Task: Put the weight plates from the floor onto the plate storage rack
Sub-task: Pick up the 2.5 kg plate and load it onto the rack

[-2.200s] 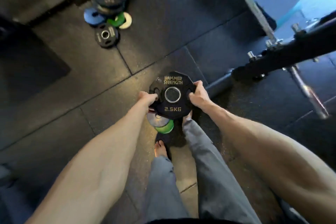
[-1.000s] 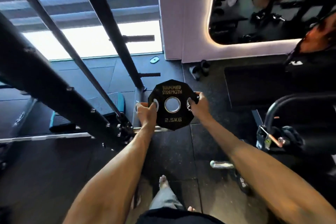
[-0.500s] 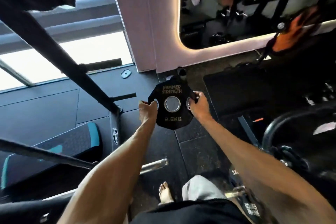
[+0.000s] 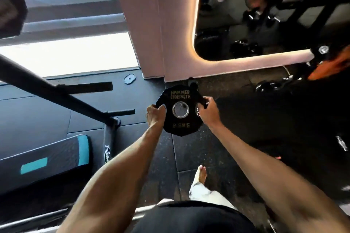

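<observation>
1. Motion blur softens the frame. The lower lettering on the weight plate [image 4: 176,119] barely reads, though "HAMMER STRENGTH" across its top is legible.
2. The fingertips of the left hand [image 4: 155,114] go round the plate's left edge and are hidden behind it. Part of the right hand [image 4: 208,112] is lost against the dark rim it curls over.
3. Beyond the right hand, the dark shapes with orange patches [image 4: 329,66] are too smeared to identify. The reflections in the mirror [image 4: 265,15] above them are just as unclear.
4. Both forearms run out of the bottom edge. Beyond the left hand, a slanted black bar [image 4: 56,91] is cut off at the left border, and so is the bench pad [image 4: 47,159] with teal trim, below that hand.
5. Both hands are closed firmly on the plate, one on each side. It is held upright in the air between them with its face toward the camera, above the rubber floor [image 4: 198,147].
6. Half a second ago the grip and the plate's position between the hands were the same. Since then the view has swung. The bench pad now sits lower, and the steel bar end that lay on the floor below the left forearm has gone from sight.
7. The bare foot [image 4: 201,173] now shows under the right forearm. Earlier a foot showed below the left forearm.
8. About two seconds ago the plate was low over a few small discs on the floor.
9. The count is one plate, two hands, one visible foot, one bench pad, one slanted bar and one small oval disc [image 4: 130,78] on the floor beyond the left hand.
</observation>
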`<state>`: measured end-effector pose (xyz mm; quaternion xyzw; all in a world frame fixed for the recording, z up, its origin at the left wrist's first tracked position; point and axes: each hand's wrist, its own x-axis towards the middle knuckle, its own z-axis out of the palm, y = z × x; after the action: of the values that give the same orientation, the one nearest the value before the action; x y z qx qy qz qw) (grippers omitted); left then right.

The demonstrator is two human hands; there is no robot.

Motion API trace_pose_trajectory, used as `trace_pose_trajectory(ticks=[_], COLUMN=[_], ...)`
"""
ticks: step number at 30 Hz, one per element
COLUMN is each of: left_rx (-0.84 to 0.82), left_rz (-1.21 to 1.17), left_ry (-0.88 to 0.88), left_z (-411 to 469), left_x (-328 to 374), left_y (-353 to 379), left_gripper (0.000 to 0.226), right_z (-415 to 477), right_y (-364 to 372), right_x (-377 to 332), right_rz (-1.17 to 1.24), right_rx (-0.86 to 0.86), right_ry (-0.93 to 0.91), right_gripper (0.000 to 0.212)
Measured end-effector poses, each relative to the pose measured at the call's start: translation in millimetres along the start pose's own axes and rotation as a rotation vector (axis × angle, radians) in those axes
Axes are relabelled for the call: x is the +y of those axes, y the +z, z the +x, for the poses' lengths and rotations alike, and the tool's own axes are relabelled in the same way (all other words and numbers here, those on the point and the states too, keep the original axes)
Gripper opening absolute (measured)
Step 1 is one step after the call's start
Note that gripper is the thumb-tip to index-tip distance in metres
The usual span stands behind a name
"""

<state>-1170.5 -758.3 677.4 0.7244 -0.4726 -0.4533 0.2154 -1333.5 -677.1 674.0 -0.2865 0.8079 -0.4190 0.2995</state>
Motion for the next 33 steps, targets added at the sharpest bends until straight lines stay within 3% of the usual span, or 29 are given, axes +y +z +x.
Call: trace_pose_trajectory(ticks=[8, 12, 16, 19, 25, 33], left_rx=[0.171, 0.283, 0.346, 0.389, 0.51, 0.614], left_rz=[-0.062, -0.127, -0.217, -0.246, -0.223, -0.317], left_ry=[-0.12, -0.185, -0.202, -0.201, -0.284, -0.452], left_z=[60, 97, 138, 161, 171, 194], left_x=[52, 57, 52, 47, 63, 52], left_y=[25, 16, 2, -13, -43, -60], left_gripper=[0.033, 0.037, 0.064, 0.075, 0.066, 0.05], right_z=[129, 172, 211, 230, 247, 264], right_y=[28, 70, 126, 162, 217, 288], right_x=[-40, -73, -99, -117, -157, -190], right_rz=[-0.053, -0.153, -0.231, -0.277, -0.308, -0.4], right_rx=[-0.283, -0.413, -0.512, -0.594, -0.748, -1.083], right_ry=[-0.055, -0.168, -0.269, -0.311, -0.406, -0.552], right_gripper=[0.023, 0.045, 0.059, 0.056, 0.054, 0.053])
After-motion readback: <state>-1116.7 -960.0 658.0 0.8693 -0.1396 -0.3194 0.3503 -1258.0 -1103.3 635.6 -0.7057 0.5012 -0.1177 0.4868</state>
